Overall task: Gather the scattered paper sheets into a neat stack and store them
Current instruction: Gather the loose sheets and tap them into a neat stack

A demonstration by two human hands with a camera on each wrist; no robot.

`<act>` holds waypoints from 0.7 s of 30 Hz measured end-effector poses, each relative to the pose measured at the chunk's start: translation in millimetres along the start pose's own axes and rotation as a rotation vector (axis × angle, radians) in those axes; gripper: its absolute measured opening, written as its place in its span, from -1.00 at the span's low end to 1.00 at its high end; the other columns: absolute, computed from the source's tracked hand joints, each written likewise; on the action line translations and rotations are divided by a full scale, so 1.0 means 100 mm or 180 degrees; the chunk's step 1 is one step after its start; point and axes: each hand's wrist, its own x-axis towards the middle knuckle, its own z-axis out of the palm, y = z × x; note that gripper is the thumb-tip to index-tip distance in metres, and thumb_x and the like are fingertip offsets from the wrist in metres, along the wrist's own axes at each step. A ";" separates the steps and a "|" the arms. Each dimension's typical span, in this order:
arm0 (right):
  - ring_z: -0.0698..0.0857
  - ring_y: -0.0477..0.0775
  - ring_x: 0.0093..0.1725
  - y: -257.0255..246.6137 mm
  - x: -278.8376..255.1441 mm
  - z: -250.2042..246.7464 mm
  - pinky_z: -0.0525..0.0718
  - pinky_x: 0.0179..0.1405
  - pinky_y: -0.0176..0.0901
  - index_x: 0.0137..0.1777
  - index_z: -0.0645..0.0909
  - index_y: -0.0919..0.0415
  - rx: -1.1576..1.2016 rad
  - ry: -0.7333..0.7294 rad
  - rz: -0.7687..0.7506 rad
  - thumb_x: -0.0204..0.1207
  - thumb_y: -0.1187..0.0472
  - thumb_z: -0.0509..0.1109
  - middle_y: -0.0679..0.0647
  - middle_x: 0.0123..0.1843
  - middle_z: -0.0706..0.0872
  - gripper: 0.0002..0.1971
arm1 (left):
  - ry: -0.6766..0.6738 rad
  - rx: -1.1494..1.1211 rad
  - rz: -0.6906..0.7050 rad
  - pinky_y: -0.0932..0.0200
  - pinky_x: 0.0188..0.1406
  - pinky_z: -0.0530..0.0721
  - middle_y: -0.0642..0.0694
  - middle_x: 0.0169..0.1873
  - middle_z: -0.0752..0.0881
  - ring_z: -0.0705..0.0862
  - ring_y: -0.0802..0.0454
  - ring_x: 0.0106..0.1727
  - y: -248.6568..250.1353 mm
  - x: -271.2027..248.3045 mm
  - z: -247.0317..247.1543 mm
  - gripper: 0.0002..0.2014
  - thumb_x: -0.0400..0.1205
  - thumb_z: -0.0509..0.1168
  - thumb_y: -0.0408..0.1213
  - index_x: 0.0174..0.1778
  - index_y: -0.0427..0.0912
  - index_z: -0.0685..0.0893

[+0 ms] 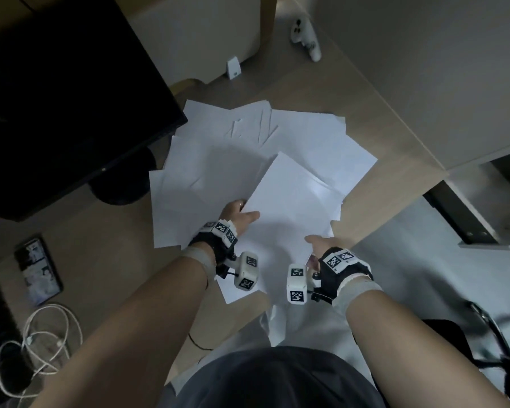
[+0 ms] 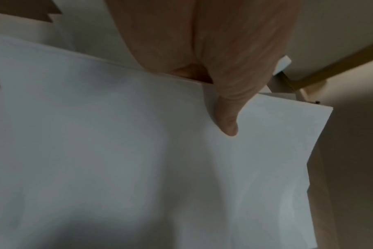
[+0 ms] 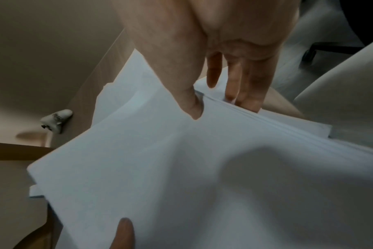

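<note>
Both hands hold a bundle of white sheets (image 1: pixel 292 207) just above the desk. My left hand (image 1: pixel 242 214) pinches its left edge, the thumb (image 2: pixel 226 118) lying on top of the paper (image 2: pixel 138 151) and the fingers hidden beneath. At the near right corner my right hand (image 1: pixel 318 242) grips the bundle (image 3: pixel 181 168), thumb (image 3: pixel 189 104) on top and fingers (image 3: pixel 245 84) under the edges. Several more loose sheets (image 1: pixel 206 160) lie fanned out and overlapping on the desk beyond and to the left, some with creases.
The wooden desk (image 1: pixel 374 125) carries a black monitor (image 1: pixel 56 98) at the left, a phone (image 1: pixel 39 270) and a white cable (image 1: pixel 39 343) at the near left, a small white stand (image 1: pixel 233 67) and a white controller (image 1: pixel 305 36) at the back. A chair (image 1: pixel 483 328) stands to my right.
</note>
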 end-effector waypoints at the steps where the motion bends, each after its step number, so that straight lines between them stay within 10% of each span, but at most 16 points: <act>1: 0.69 0.20 -0.50 -0.01 0.00 0.00 0.77 -0.21 0.07 0.04 0.63 0.32 0.0007 0.0029 -0.0024 0.15 -0.20 0.49 0.14 -0.60 0.66 -0.37 | 0.0029 -0.0171 -0.0012 0.16 0.06 0.59 -0.08 -0.03 0.75 0.70 -0.05 0.01 -0.02 -0.02 -0.03 -0.78 0.56 0.40 -0.30 0.11 -0.22 0.70; 5: 0.71 0.25 -0.15 -0.26 -0.30 -0.03 0.71 0.00 0.09 0.27 0.51 0.05 -0.0240 0.0092 -0.0314 0.21 -0.37 0.47 0.21 -0.07 0.72 -0.28 | 0.0093 -0.0807 -0.0011 0.02 0.20 0.66 -0.08 0.06 0.79 0.73 -0.10 0.12 -0.10 -0.07 -0.16 -0.65 0.51 0.45 -0.14 0.17 -0.20 0.72; 9: 0.36 0.22 0.59 -0.61 -0.40 -0.02 0.40 0.45 0.02 0.68 0.14 0.28 -0.0438 0.0114 -0.1155 0.50 -0.06 0.50 0.18 0.64 0.32 -0.11 | 0.0570 -0.1496 -0.0155 0.13 -0.07 0.70 -0.05 0.05 0.76 0.74 -0.04 0.02 -0.17 -0.10 -0.22 -0.57 0.52 0.49 -0.19 0.29 -0.15 0.61; 15: 0.61 0.30 0.26 -1.26 -0.36 0.27 0.59 0.28 0.02 0.32 0.60 0.12 -0.1709 0.0035 -0.1884 0.44 0.10 0.39 0.24 0.33 0.64 -0.58 | 0.0789 -0.1668 -0.1035 -0.13 0.36 0.59 -0.27 0.27 0.69 0.66 -0.25 0.28 -0.47 -0.06 -0.17 -0.56 0.60 0.41 -0.19 0.36 -0.29 0.60; 21: 0.44 0.36 0.38 -1.53 -0.07 0.29 0.47 0.24 0.07 0.47 0.46 0.00 -0.2912 0.0026 -0.1838 0.46 -0.06 0.40 0.22 0.46 0.36 -0.43 | 0.1001 -0.1645 -0.1793 -0.06 0.49 0.46 -0.29 0.45 0.53 0.53 -0.28 0.45 -0.43 0.00 0.00 -0.35 0.57 0.44 -0.17 0.51 -0.39 0.42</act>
